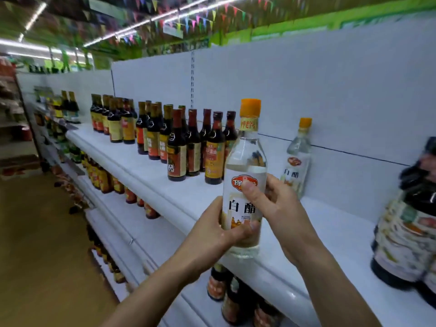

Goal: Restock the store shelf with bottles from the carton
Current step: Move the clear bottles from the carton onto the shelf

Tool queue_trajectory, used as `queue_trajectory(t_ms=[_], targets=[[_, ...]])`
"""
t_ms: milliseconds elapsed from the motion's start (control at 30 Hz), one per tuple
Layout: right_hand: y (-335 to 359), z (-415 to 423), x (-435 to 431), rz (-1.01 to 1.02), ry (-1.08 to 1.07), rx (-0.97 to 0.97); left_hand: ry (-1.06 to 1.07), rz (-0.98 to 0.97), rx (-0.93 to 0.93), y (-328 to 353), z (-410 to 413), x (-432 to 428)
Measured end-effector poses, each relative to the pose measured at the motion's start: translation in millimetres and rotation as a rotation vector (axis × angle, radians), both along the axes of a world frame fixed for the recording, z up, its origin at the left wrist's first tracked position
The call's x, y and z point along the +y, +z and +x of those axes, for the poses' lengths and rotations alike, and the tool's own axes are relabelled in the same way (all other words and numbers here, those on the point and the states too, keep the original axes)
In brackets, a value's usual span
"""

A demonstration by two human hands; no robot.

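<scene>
Cannot read smeared labels on the dark bottles (405,223), cropped at the right edge. Cannot see necks of the lower bottles (217,286) behind the shelf (165,187)

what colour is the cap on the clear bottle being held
Orange, seen in the head view: the cap tops the clear bottle.

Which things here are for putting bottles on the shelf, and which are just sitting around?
For the job:
- held clear bottle, gripped by the left hand and right hand
- top shelf
- second clear bottle, standing on it

Just sitting around:
- dark bottles in rows on the shelf
- big dark bottles at the right
- lower-shelf bottles
- coloured flags overhead
</scene>
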State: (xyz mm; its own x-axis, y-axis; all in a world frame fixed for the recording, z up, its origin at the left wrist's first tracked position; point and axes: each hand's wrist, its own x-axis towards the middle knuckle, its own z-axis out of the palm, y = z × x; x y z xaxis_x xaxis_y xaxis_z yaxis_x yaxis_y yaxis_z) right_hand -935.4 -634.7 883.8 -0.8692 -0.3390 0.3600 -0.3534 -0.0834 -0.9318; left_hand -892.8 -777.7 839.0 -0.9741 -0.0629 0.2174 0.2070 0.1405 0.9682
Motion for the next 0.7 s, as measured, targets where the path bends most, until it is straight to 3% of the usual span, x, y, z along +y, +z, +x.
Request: queue_trajectory(t_ms=[700], targets=[[1, -69, 87, 0.034, -0.458, -0.035, -0.509, -0.023, -0.005, 8, -134, 86]])
